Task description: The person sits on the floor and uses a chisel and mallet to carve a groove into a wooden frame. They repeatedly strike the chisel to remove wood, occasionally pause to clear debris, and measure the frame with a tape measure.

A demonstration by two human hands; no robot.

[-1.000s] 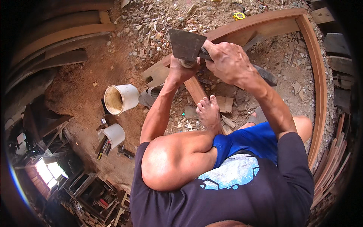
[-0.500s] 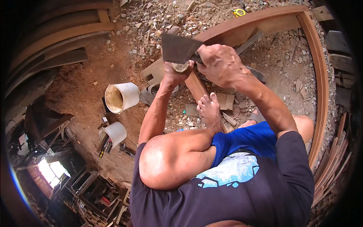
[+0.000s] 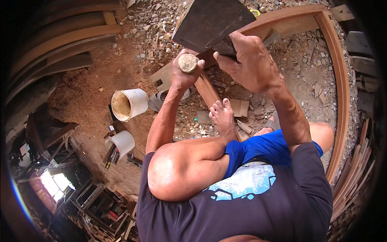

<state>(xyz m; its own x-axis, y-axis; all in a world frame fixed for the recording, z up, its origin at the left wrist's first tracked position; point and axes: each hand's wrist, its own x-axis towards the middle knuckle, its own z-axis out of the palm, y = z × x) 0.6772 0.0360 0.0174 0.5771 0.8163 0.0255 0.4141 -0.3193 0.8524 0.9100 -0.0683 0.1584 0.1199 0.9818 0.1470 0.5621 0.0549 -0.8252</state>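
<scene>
My left hand (image 3: 183, 76) is closed round an upright chisel (image 3: 188, 63), whose pale, battered round handle end pokes out above my fist. Its blade is hidden below the hand. My right hand (image 3: 256, 66) grips a mallet (image 3: 213, 24) with a broad, dark, flat head. That head is raised above and beyond the chisel, apart from it, and the mallet's handle is mostly covered. Under my hands runs a reddish-brown wooden beam (image 3: 207, 90), with my bare foot (image 3: 222, 117) against its near part.
A curved wooden frame (image 3: 342, 88) arches round the far and right sides. Two white buckets (image 3: 139, 101) stand at left, the nearer holding tools. A yellow tape measure (image 3: 255, 12) lies on the rubble at the back. Boards (image 3: 60, 38) are stacked at far left.
My right hand has lifted the mallet up and away from the chisel's end, uncovering it. My left hand keeps its hold almost in the same place.
</scene>
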